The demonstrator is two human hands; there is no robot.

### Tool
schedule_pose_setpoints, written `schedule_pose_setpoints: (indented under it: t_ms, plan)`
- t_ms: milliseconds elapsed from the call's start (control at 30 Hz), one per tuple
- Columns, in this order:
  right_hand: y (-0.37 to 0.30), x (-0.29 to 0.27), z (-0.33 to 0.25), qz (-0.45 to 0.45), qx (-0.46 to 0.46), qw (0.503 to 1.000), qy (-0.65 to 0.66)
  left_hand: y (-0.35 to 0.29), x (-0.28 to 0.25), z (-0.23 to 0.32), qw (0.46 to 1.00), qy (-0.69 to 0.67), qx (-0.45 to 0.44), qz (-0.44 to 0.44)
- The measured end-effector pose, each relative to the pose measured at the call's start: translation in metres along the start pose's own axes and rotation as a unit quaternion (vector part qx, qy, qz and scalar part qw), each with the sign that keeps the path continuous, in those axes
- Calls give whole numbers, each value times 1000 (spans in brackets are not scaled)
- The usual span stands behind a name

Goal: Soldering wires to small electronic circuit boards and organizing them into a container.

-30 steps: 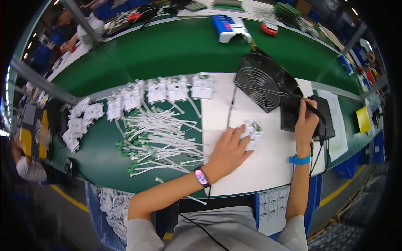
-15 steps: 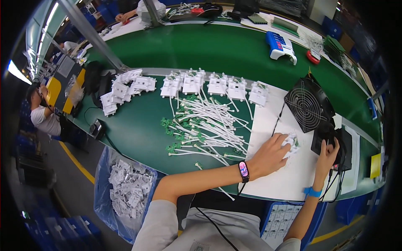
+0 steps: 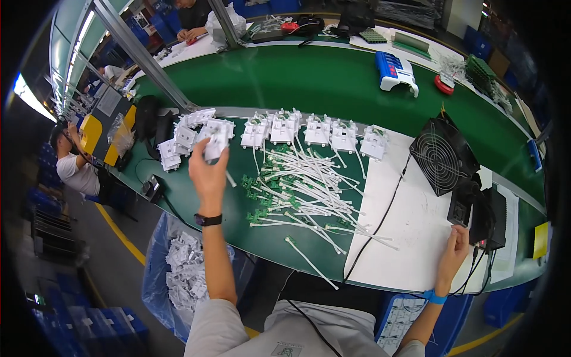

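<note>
My left hand [image 3: 208,178] is raised over the left part of the bench, pinching a white plastic housing [image 3: 216,144] between thumb and fingers. A white cable [image 3: 230,178] trails below the housing. Just behind it lies a heap of similar white housings [image 3: 178,141]. My right hand [image 3: 453,256] is over the right end of the white sheet [image 3: 410,220], its fingers drawn together; whether anything small is between them I cannot make out. Close to those fingertips stands a black device [image 3: 461,208] with cords.
White cables with green boards [image 3: 306,190] lie heaped mid-bench. Behind them several housings [image 3: 285,127] stand in a row. A black fan [image 3: 440,156] stands at right. A lined blue bin [image 3: 156,285] of white parts is below the front edge. Beyond runs a green belt [image 3: 297,77].
My left hand has swung from the white sheet to the left heap, carrying the white housing. My right hand has drawn back slightly from the black device, its fingers closing together.
</note>
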State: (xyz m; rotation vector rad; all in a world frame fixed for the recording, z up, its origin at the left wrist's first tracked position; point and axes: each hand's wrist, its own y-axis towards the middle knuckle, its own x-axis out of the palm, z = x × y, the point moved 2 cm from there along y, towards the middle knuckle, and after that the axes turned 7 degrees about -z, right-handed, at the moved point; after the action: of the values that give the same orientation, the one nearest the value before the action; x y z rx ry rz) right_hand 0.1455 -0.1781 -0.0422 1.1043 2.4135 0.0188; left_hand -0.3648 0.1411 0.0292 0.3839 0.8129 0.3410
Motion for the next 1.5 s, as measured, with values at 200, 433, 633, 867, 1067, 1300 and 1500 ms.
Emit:
schedule_pose_setpoints:
  t_ms: [200, 433, 633, 867, 1067, 1300, 1500]
  plan:
    - [-1, 2, -5, -58, -2, 998, -14, -21, 5, -52, 987, 88, 18, -133]
    - [-8, 4, -13, -65, -10, 997, -28, 36, 8, -44, 986, 143, 91, -5]
    - [-35, 60, -74, -208, -64, 976, -10, 93, 46, -75, 941, 221, 152, -208]
    - [-87, 167, -174, -425, -284, 860, -1, 115, 56, -90, 957, 217, 110, -161]
    - [-116, 226, -186, -394, -361, 833, -143, 101, 38, -58, 972, 165, 167, -27]
    - [-106, 233, -180, -384, -345, 851, -93, 81, 37, -13, 887, -366, -49, -276]
    - [-79, 209, -188, -337, -245, 905, 87, 33, 44, 55, 759, -527, -111, -367]
